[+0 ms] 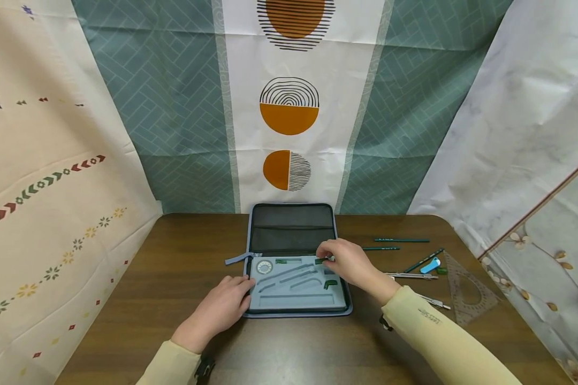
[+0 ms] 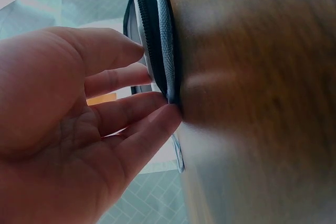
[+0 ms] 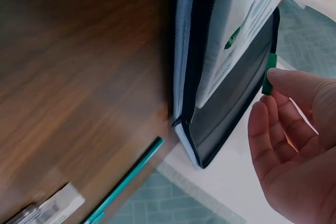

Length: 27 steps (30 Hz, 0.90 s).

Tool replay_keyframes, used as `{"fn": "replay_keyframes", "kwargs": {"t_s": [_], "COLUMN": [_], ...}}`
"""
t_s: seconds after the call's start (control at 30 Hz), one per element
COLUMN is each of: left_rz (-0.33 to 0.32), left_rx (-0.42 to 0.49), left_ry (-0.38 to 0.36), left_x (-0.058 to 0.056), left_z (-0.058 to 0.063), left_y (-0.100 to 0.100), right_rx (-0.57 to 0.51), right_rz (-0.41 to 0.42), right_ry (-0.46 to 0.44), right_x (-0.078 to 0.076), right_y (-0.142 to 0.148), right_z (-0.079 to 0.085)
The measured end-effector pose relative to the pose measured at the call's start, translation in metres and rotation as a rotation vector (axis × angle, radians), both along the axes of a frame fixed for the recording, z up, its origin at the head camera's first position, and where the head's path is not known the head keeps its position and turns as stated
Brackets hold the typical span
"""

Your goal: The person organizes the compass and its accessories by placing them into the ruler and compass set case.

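A zip case [image 1: 298,315] lies open on the table, its dark mesh lid raised at the back. Inside is a light blue moulded tray [image 1: 296,301] with shaped slots. My left hand [image 1: 221,303] rests at the case's left edge, its fingertips touching the zipped rim [image 2: 167,40]. Above the tray's back right corner, my right hand [image 1: 344,260] pinches a small green block [image 3: 269,74] between thumb and fingers. A bent green piece [image 1: 329,284] sits at the tray's right, another green piece [image 1: 281,261] at its back. A round pale disc [image 1: 264,267] occupies the back left corner.
Right of the case lie dark green pencils [image 1: 402,240], a metal compass [image 1: 411,276], another slim metal tool [image 1: 435,303], a blue piece [image 1: 431,265], a small green block [image 1: 441,271] and a clear set square [image 1: 462,294]. Curtains hang behind the table [image 1: 197,240].
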<state>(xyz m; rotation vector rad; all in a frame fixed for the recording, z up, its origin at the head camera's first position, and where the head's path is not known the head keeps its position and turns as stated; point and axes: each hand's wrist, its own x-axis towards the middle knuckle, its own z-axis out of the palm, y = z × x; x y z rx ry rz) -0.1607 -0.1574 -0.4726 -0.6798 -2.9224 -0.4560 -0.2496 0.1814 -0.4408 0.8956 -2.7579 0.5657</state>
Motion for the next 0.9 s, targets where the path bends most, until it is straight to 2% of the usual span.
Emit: {"fn": "replay_keyframes", "kwargs": {"t_s": [0.17, 0.47, 0.9], "left_rz": [0.005, 0.007, 0.002], "left_rx": [0.001, 0.002, -0.005], "left_ry": [-0.009, -0.009, -0.008], "left_x": [0.001, 0.002, 0.002], "left_z": [0.001, 0.002, 0.001], "left_y": [0.0, 0.0, -0.001], "right_rx": [0.011, 0.037, 0.067], "right_rz": [0.007, -0.002, -0.002], "right_ry": [-0.045, -0.081, -0.115], "right_x": [-0.012, -0.023, -0.03], "right_y": [-0.014, -0.043, -0.063], "right_z": [-0.002, -0.007, -0.012]}}
